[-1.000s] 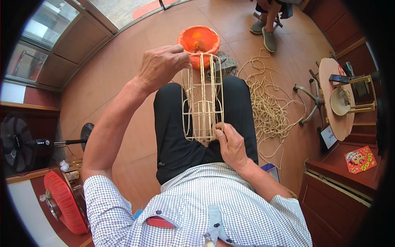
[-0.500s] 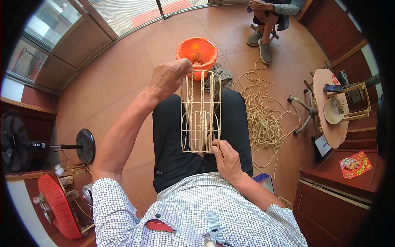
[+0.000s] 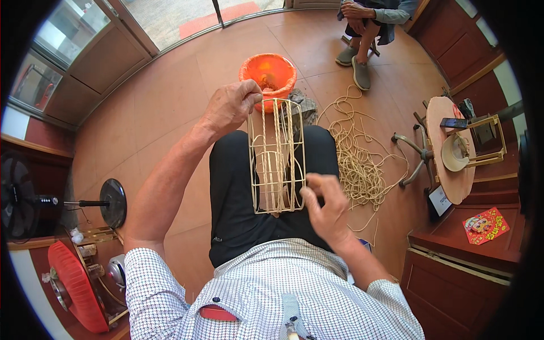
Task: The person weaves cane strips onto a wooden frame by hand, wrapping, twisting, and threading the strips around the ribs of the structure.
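A long pale wire frame, shaped like a narrow open basket, stands between my black-trousered knees. Strands of light cord run lengthwise along it, some of them twisted. My left hand is closed in a pinch at the frame's far left corner; whether it also grips cord is hidden by the fingers. Beside the frame's near right edge is my right hand, with curled fingers blurred by motion. Thumb and forefinger point at the frame, and I cannot make out anything between them.
An orange-lined bin stands beyond the frame, beside a crumpled grey cloth. Loose cord lies heaped on the floor to the right. Farther right is a round stool bearing a phone. Another person's shoes are at the far right; a fan is left.
My right hand has let go of the frame's near right corner and moved up and to the right. The left hand keeps its pinch at the far corner.
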`<state>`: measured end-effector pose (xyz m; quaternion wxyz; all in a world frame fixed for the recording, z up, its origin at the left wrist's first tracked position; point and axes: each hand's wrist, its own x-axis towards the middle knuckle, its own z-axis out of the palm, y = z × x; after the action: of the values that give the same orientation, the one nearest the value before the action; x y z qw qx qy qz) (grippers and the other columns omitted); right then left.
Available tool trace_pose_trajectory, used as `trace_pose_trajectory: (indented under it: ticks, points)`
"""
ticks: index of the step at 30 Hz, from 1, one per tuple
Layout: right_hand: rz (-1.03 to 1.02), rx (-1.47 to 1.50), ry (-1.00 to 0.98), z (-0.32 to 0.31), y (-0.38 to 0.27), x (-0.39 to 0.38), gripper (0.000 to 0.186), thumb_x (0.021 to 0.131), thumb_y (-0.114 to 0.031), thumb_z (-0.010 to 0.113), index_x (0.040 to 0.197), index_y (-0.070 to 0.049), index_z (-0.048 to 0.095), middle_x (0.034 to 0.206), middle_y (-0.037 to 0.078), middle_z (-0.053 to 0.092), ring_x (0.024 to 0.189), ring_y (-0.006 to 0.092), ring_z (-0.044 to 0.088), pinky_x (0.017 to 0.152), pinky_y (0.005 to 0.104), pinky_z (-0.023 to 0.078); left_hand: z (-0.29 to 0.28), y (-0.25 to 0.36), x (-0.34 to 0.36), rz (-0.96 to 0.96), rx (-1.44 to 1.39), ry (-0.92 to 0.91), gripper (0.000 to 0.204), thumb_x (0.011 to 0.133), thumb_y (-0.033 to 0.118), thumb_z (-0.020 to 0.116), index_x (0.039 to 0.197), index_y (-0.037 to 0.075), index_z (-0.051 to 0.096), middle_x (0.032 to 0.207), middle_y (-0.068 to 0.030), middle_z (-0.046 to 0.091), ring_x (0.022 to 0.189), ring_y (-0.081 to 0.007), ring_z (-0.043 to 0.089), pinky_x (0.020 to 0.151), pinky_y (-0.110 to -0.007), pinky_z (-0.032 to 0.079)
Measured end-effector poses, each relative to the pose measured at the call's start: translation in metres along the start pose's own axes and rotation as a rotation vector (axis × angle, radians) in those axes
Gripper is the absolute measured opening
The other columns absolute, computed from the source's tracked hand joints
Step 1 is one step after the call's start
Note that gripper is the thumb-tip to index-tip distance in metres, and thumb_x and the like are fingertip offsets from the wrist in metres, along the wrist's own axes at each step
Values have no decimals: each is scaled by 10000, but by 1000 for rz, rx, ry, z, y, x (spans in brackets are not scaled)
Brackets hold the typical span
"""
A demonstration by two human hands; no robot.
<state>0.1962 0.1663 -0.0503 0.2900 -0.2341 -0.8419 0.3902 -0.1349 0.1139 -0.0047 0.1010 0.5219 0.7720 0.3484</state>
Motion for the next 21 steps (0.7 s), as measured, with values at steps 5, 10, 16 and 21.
trace_pose_trajectory:
  ticks: [5,10,16,21]
  points:
    - [-371,-108,154,2,-8,106,197,997,-99,777,1185,-57,735,1136,136,759,1050,374,751,902,461,603,-5,-9,3,-87,-112,-67,187,1108,154,684,1046,-10,747,783,-30,665,735,-115,634,717,-338,553]
    - [-400,-25,19,44,8,179,159,1006,-149,764,1147,-77,760,1122,154,772,1017,368,766,893,463,608,-1,-15,10,-160,-292,-141,179,1105,124,678,1024,-14,757,817,5,657,755,-90,620,714,-306,551]
    - [-157,147,-151,73,5,193,156,991,-224,810,1083,-97,804,1024,107,806,941,300,789,859,413,616,-5,-29,8,-181,-442,-186,119,1090,86,687,1042,-10,739,867,-3,658,790,-92,626,734,-281,553]
    - [-114,95,-100,72,1,193,159,974,-248,830,1044,-106,837,968,84,808,855,254,792,806,377,620,-6,-29,11,-214,-502,-211,105,1079,79,696,1057,-14,738,892,-13,669,826,-92,636,765,-284,555]
